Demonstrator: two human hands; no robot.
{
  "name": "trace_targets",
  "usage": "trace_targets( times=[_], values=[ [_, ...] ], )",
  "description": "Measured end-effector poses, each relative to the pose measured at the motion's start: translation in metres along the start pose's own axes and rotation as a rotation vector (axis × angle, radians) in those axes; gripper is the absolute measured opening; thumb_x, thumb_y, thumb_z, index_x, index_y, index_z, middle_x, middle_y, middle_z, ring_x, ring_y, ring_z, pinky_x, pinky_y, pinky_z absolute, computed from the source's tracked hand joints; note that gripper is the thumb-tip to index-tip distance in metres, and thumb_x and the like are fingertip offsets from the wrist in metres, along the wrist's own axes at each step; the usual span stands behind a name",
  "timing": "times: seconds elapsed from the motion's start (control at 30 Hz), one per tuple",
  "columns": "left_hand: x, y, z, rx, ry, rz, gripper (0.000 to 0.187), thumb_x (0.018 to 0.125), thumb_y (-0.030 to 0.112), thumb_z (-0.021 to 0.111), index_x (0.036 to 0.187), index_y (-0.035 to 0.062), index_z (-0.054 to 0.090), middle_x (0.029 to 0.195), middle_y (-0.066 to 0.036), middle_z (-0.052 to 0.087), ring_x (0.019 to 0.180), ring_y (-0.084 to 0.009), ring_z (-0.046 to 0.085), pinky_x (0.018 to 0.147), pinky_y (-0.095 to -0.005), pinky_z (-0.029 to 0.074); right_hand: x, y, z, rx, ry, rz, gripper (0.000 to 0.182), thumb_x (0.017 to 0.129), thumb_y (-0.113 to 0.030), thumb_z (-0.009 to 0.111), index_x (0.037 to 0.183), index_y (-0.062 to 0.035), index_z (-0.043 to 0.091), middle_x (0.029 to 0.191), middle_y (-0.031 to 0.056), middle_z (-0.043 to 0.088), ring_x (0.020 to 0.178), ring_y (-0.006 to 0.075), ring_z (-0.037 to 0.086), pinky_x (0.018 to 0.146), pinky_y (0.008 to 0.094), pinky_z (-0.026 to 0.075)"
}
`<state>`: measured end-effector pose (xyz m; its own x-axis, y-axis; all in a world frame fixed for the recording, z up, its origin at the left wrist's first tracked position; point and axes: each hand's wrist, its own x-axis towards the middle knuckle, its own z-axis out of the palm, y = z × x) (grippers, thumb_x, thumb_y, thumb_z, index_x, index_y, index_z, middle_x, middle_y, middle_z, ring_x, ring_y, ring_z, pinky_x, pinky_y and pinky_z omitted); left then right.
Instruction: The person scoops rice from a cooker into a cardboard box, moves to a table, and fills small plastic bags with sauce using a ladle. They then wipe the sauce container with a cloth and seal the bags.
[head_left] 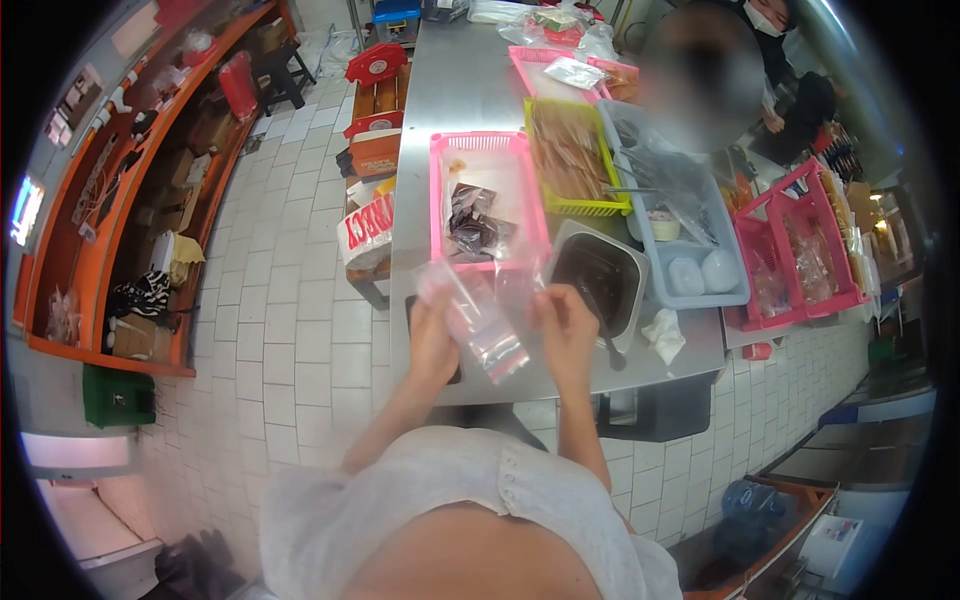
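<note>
Left hand (434, 338) clasped on clear plastic bags (487, 335), right hand (566, 325) pinching clear film (520, 287), hold both steady nearside of the pink basket (482, 141).

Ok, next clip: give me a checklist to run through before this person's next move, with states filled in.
1. Left hand has a grip on the clear plastic bags: ok.
2. Right hand is closed at the fingertips on thin clear plastic: ok.
3. A bag mouth is open: cannot tell, the plastic is see-through and blurred.
4. Pink basket with dark packets stands just beyond the hands: ok.
5. Metal pan is covered: not ok, its dark inside shows.
6. Steel table near the pan has no loose scraps: not ok, a crumpled white piece lies there.
</note>
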<state>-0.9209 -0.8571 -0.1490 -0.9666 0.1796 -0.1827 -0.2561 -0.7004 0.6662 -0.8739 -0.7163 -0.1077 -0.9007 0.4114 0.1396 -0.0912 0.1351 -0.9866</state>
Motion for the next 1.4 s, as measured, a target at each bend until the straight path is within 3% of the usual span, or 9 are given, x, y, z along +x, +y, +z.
trace_targets(
  times=[0.13, 0.4, 0.5, 0.6, 0.67, 0.77, 1.07, 1.13, 1.4],
  values=[
    [-0.005, -0.003, -0.001, 0.366, -0.025, 0.228, 0.027, 0.085, 0.009, 0.054, 0.110, -0.0004, 0.048, 0.090, -0.003, 0.057, 0.074, -0.0092, 0.053, 0.064, -0.0226, 0.042, -0.009, -0.009, -0.009, -0.170, -0.023, -0.031, 0.010, 0.083, -0.007, 0.056, 0.085, 0.0026, 0.058, 0.068, 0.0022, 0.056, 0.061, 0.0069, 0.052, 0.058, 0.0205, 0.042],
    [-0.019, 0.005, 0.031, 0.715, -0.240, 0.144, 0.008, 0.080, 0.004, 0.059, 0.087, -0.0009, 0.060, 0.076, -0.001, 0.059, 0.069, -0.0040, 0.050, 0.061, -0.0197, 0.042, -0.017, -0.009, -0.013, -0.121, 0.060, -0.071, 0.014, 0.076, -0.003, 0.060, 0.089, -0.0003, 0.058, 0.070, 0.0109, 0.059, 0.061, 0.0186, 0.058, 0.059, 0.0275, 0.045],
    [-0.025, 0.003, 0.034, 0.744, -0.246, 0.162, 0.008, 0.080, 0.007, 0.061, 0.082, 0.0001, 0.060, 0.070, 0.001, 0.055, 0.063, -0.0038, 0.046, 0.056, -0.0197, 0.038, -0.014, -0.011, -0.020, -0.480, 0.068, -0.531, 0.018, 0.075, -0.005, 0.063, 0.092, -0.0022, 0.058, 0.070, 0.0104, 0.059, 0.061, 0.0194, 0.058, 0.060, 0.0290, 0.045],
    [-0.028, 0.003, 0.034, 0.765, -0.303, 0.133, 0.010, 0.079, 0.010, 0.062, 0.076, 0.0012, 0.060, 0.062, 0.003, 0.051, 0.056, -0.0034, 0.041, 0.049, -0.0197, 0.033, -0.023, -0.017, -0.024, -0.627, 0.028, -0.604, 0.021, 0.074, -0.007, 0.065, 0.093, -0.0015, 0.057, 0.072, 0.0091, 0.060, 0.064, 0.0179, 0.058, 0.061, 0.0287, 0.045],
    [-0.030, 0.005, 0.034, 0.768, -0.365, 0.082, 0.010, 0.079, 0.011, 0.061, 0.075, 0.0015, 0.060, 0.060, 0.004, 0.050, 0.053, -0.0033, 0.041, 0.047, -0.0194, 0.032, -0.032, -0.011, -0.024, -0.075, -0.200, -0.057, 0.025, 0.072, -0.009, 0.068, 0.093, -0.0001, 0.059, 0.076, 0.0091, 0.063, 0.067, 0.0152, 0.060, 0.064, 0.0268, 0.046],
    [-0.032, 0.010, 0.036, 0.644, -0.415, -0.023, 0.011, 0.079, 0.013, 0.062, 0.075, 0.0025, 0.061, 0.056, 0.004, 0.048, 0.048, -0.0038, 0.040, 0.043, -0.0194, 0.030, -0.036, -0.006, -0.031, 0.045, -0.246, 0.123, 0.025, 0.072, -0.010, 0.069, 0.093, 0.0013, 0.062, 0.080, 0.0105, 0.065, 0.070, 0.0133, 0.061, 0.066, 0.0251, 0.047],
    [-0.039, 0.016, 0.032, 0.769, -0.505, -0.055, 0.013, 0.077, 0.012, 0.064, 0.076, -0.0002, 0.059, 0.063, -0.001, 0.052, 0.051, -0.0055, 0.044, 0.044, -0.0205, 0.033, -0.036, -0.028, -0.044, -0.137, -0.373, 0.023, 0.017, 0.075, -0.006, 0.063, 0.089, 0.0032, 0.063, 0.076, 0.0127, 0.065, 0.071, 0.0178, 0.065, 0.064, 0.0253, 0.049],
    [-0.034, 0.006, 0.023, 0.950, -0.706, 0.488, 0.015, 0.073, 0.008, 0.065, 0.080, -0.0015, 0.055, 0.073, -0.008, 0.054, 0.055, -0.0148, 0.051, 0.047, -0.0252, 0.038, -0.036, -0.027, -0.044, -0.182, -0.373, 0.010, 0.017, 0.074, -0.007, 0.063, 0.088, 0.0032, 0.063, 0.075, 0.0134, 0.065, 0.069, 0.0189, 0.065, 0.063, 0.0258, 0.049],
    [-0.031, 0.005, 0.017, 1.296, -0.719, 0.711, 0.029, 0.064, 0.009, 0.067, 0.088, 0.0005, 0.052, 0.083, -0.015, 0.050, 0.066, -0.0331, 0.053, 0.054, -0.0352, 0.045, -0.038, -0.031, -0.029, -0.424, -0.272, -0.212, 0.015, 0.069, -0.007, 0.064, 0.079, 0.0030, 0.060, 0.070, 0.0160, 0.061, 0.060, 0.0277, 0.060, 0.057, 0.0312, 0.047]
  ],
)
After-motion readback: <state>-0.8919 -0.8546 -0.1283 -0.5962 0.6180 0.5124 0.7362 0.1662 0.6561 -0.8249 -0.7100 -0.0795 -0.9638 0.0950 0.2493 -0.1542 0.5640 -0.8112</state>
